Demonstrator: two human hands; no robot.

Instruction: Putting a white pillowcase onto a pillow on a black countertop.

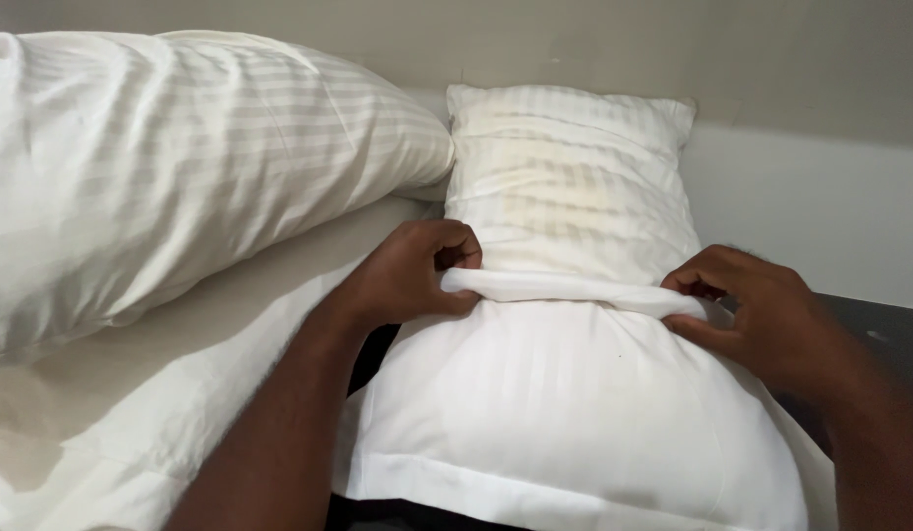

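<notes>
A white striped pillow [571, 187] lies in front of me, its near half inside a white pillowcase [574, 403]. The case's open edge is bunched into a rolled band [574, 287] across the pillow's middle. My left hand [409, 272] grips the band's left end, fingers curled around the fabric. At the right end, my right hand [761, 315] pinches the band between thumb and fingers. The pillow's far half is bare and shows yellowish staining.
A large white striped pillow [171, 157] lies at the left on a white bed sheet [181, 393]. A pale wall [800, 59] runs behind, with a white panel [820, 206] below it. A dark surface [889, 334] shows at the right, under my right arm.
</notes>
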